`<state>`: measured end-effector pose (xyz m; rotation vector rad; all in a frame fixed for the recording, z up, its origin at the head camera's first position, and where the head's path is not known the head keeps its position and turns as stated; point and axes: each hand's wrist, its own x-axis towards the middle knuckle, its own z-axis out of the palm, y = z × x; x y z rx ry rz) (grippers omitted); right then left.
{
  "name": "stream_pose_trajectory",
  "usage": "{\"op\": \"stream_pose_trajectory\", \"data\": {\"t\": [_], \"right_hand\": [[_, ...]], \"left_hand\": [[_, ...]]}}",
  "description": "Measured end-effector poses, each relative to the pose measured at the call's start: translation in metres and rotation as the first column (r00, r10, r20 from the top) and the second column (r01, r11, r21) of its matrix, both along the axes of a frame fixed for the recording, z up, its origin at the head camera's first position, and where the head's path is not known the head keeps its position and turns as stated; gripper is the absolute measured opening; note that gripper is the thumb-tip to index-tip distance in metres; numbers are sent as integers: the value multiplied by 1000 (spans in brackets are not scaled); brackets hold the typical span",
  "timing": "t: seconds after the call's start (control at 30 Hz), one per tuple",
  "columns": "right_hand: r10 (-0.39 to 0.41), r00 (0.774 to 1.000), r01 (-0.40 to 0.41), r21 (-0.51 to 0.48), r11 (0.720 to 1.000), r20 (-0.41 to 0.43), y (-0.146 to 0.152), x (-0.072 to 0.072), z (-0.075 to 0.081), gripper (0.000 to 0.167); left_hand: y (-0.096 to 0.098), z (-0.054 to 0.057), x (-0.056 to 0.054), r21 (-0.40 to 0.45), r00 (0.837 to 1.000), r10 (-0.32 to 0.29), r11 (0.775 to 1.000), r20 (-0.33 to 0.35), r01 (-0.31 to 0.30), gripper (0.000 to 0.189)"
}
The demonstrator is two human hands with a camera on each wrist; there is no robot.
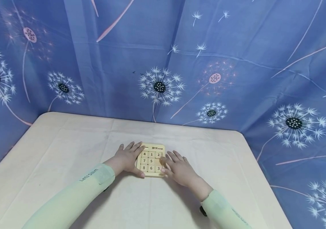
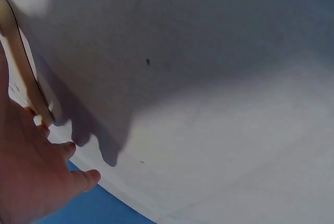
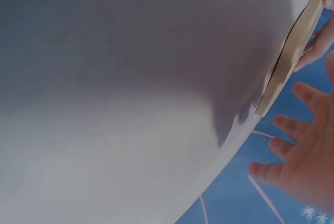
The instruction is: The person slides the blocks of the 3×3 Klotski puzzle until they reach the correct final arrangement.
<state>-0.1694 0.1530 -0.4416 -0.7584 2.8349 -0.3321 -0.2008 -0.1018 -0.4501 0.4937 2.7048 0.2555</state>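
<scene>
In the head view a pale wooden sliding number puzzle (image 1: pixel 151 161) lies flat near the table's middle. Its rows read 4, 1, 2, then 7, 5 and a gap, then 8, 6, 3. My left hand (image 1: pixel 126 159) holds the puzzle's left side, thumb by the lower corner and fingers by the upper one. From the right, my right hand (image 1: pixel 181 169) reaches over the opposite edge, fingertips by the gap and the 3 tile (image 1: pixel 158 169). The right wrist view shows the puzzle's side (image 3: pixel 290 57) beyond outstretched right fingers (image 3: pixel 289 128).
A pale cloth covers the table (image 1: pixel 74 143), which has rounded far corners. Blue fabric (image 1: pixel 114 79) printed with dandelions hangs behind it and along both sides. Light green sleeves (image 1: pixel 74 194) cover both forearms.
</scene>
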Motion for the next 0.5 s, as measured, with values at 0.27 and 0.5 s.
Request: {"op": "stream_pose_trajectory", "data": {"t": [0.27,0.5], "right_hand": [[37,999,-37,-15,999,18,4,16,0,55],[57,998,-56,-35,998,25,5,28,1,56]], "left_hand": [[-1,-1,-1,5,1000,4,1000,-1,-4,125],[-1,0,-1,2,1000,2,1000,0,-2,125]]}}
